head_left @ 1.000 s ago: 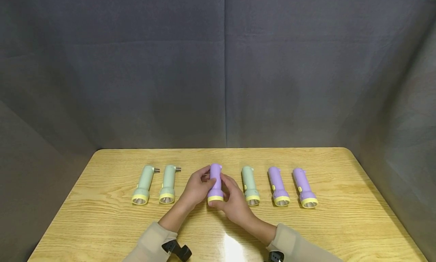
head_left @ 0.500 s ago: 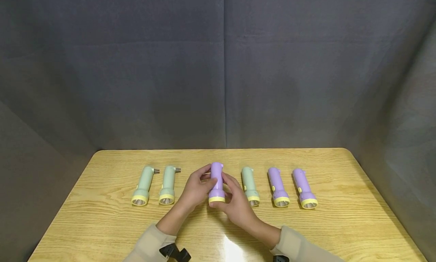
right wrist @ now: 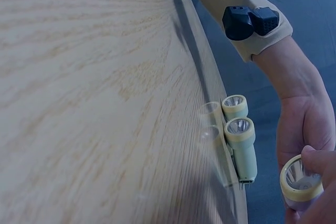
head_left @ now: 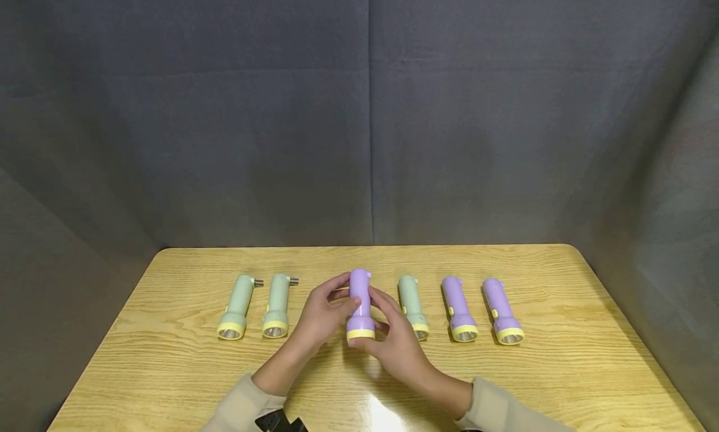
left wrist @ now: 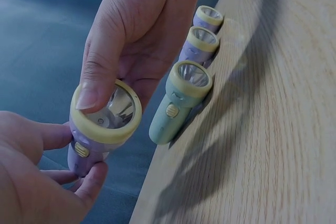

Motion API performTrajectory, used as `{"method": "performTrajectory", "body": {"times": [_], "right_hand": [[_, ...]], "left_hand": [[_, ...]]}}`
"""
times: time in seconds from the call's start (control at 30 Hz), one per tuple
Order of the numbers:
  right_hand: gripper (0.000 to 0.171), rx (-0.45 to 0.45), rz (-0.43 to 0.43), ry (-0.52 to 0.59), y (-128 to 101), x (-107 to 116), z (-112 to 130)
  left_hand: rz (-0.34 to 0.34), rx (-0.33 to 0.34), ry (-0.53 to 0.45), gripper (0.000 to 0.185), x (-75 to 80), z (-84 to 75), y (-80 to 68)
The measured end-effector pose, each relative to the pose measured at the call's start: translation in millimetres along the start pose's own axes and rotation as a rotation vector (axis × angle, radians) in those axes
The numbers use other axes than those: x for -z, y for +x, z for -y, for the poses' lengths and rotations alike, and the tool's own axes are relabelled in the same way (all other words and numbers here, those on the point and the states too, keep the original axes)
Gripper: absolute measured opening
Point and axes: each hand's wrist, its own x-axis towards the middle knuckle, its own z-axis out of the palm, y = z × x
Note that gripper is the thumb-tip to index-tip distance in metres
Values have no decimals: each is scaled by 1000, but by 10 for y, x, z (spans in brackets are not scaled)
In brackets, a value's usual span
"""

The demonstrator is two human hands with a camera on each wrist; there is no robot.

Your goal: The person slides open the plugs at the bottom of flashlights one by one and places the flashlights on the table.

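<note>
A purple flashlight (head_left: 359, 304) with a yellow lens ring is held between both hands over the middle of the table, lens end toward me. My left hand (head_left: 326, 313) grips its body from the left, thumb on top. From the right, my right hand (head_left: 400, 344) holds it, with the thumb at the yellow lens ring (left wrist: 97, 129). The left wrist view shows that thumb overlapping the lens, and a ribbed yellow switch (left wrist: 81, 149) on the flashlight's side near the left fingers. Some right fingers are hidden behind the flashlight.
Two green flashlights (head_left: 236, 307) (head_left: 278, 304) lie to the left with metal prongs (right wrist: 245, 183) folded out. On the right lie a green flashlight (head_left: 410, 298) and two purple ones (head_left: 457, 307) (head_left: 502, 307). A grey curtain (head_left: 359, 138) surrounds the wooden table (head_left: 590, 369).
Both hands have shifted slightly to the right with the purple flashlight between them. The right forearm has moved a little outward. The flashlights on the table have stayed put.
</note>
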Motion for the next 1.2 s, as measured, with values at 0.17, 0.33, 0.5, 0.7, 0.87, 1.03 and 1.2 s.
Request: {"method": "performTrajectory", "body": {"times": [0.17, 0.33, 0.5, 0.7, 0.87, 1.03, 1.2], "right_hand": [[92, -4, 13, 17, -31, 24, 27], [92, 7, 53, 74, -49, 49, 14], [86, 30, 85, 156, -49, 78, -2], [58, 41, 77, 234, -46, 117, 11], [50, -11, 28, 211, -30, 145, 50], [48, -43, 1, 210, -2, 162, 77], [49, -53, -12, 242, 30, 182, 97]], "left_hand": [[-11, -1, -25, 54, -7, -23, -31], [-7, -11, -34, 54, -9, -31, -58], [-8, -33, -33, 54, -7, -38, -75], [-13, -41, -50, 55, -20, -42, -79], [-19, -69, -48, 54, -28, -43, -87], [-24, -68, -68, 56, -31, -42, -85], [-25, -81, -70, 58, -36, -36, -84]]}}
